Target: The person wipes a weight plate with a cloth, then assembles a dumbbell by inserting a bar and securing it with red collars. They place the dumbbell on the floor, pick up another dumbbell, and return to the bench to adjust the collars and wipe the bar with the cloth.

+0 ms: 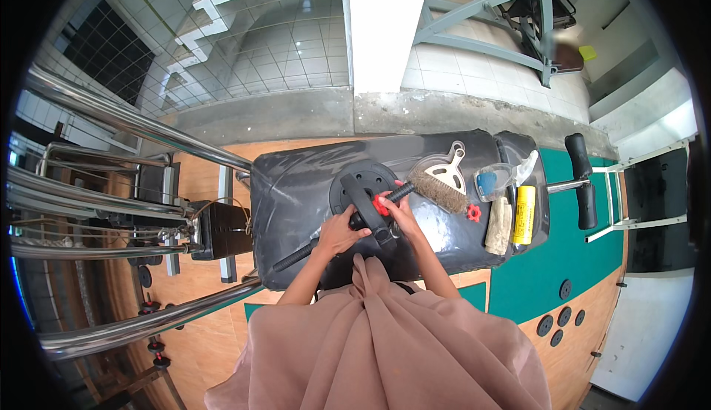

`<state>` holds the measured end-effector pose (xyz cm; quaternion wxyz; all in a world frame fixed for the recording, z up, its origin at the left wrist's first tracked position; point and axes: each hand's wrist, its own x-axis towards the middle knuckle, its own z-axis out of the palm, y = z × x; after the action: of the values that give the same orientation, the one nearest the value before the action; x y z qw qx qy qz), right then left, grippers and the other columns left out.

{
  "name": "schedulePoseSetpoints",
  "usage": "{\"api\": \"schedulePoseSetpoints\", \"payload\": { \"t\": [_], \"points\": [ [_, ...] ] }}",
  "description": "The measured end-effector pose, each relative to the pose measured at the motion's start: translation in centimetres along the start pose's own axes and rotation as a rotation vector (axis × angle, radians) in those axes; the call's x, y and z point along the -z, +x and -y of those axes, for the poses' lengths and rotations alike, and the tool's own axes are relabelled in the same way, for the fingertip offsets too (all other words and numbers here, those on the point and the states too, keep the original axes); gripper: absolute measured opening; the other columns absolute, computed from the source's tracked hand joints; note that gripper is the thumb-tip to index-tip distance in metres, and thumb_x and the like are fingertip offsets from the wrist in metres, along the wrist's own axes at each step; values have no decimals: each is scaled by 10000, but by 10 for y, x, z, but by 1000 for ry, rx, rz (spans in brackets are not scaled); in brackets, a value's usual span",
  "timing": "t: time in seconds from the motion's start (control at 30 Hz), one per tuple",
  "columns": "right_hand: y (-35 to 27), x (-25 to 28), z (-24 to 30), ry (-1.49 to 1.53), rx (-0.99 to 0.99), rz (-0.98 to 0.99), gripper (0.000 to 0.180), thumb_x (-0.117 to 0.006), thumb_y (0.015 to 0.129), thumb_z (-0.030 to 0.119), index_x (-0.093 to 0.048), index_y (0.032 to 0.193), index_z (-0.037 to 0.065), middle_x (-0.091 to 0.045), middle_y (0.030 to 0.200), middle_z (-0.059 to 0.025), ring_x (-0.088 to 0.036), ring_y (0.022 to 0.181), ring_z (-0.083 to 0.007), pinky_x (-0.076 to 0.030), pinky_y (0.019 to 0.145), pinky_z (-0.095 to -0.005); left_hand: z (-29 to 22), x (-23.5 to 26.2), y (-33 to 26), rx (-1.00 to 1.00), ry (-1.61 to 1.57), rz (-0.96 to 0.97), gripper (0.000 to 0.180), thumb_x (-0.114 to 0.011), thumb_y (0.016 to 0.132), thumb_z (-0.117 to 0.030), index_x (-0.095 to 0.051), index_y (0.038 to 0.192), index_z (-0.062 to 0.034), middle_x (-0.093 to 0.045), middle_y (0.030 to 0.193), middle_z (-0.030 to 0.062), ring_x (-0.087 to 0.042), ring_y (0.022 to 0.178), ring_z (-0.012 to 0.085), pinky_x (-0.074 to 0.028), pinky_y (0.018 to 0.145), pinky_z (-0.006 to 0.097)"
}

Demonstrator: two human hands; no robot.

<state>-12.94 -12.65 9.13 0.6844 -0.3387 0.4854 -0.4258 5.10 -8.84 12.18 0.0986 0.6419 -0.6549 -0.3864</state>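
A black dumbbell bar (296, 253) with threaded ends lies slantwise above the black padded bench (289, 180). On it sits a weight plate (361, 197), standing on edge, with a red star-shaped collar (379, 205) beside it. My left hand (341, 234) is closed round the bar at the plate's left side. With bent fingers, my right hand (402, 214) grips the red collar near the bar's right end. Another black plate (344, 182) lies flat on the bench behind. A second red star collar (473, 212) rests to the right.
Right of my hands on the bench are a bristle brush (441, 192), a silver-grey dustpan-like piece (453, 160), a clear container (492, 182), a rolled cloth (498, 226) and a yellow bottle (523, 214). Chrome rails (148, 125) run along the left. Small plates (565, 315) lie on the floor.
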Motion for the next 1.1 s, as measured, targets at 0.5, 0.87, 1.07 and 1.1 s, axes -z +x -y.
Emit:
{"api": "schedulePoseSetpoints", "payload": {
  "t": [0.5, 0.87, 1.07, 1.1],
  "points": [
    [0, 12, 5, 86, 140, 179, 756, -680, 800, 178, -129, 1305, 65, -535, 1092, -179, -575, 967, -190, -484, 795, -305, 13, -5, 2, -24, -86, -11, 714, -641, 698, -556, -476, 1130, -11, -618, 829, 228, -584, 866, 421, -439, 727, 475],
    [6, 23, -9, -113, 227, 270, 711, -610, 834, 110, -71, 1298, 108, -527, 1077, -170, -580, 942, -213, -482, 761, -294, 28, -15, 5, -11, -111, 2, 767, -656, 683, -554, -468, 1189, -10, -612, 835, 227, -580, 858, 425, -444, 728, 474],
    [0, 11, 13, -269, -85, 89, 737, -602, 800, 24, -67, 1299, 113, -494, 1118, -176, -549, 995, -188, -478, 768, -278, 27, -13, 4, 13, -94, 14, 770, -647, 686, -566, -472, 1197, -18, -616, 859, 225, -581, 869, 420, -447, 740, 470],
    [-2, 8, 19, -295, -42, 158, 756, -617, 803, 46, -50, 1300, 102, -487, 1135, -184, -554, 984, -177, -480, 775, -274, 28, -13, 3, 16, -92, 7, 766, -648, 688, -563, -473, 1197, -19, -615, 865, 226, -581, 873, 420, -448, 743, 469]
  ]
}}
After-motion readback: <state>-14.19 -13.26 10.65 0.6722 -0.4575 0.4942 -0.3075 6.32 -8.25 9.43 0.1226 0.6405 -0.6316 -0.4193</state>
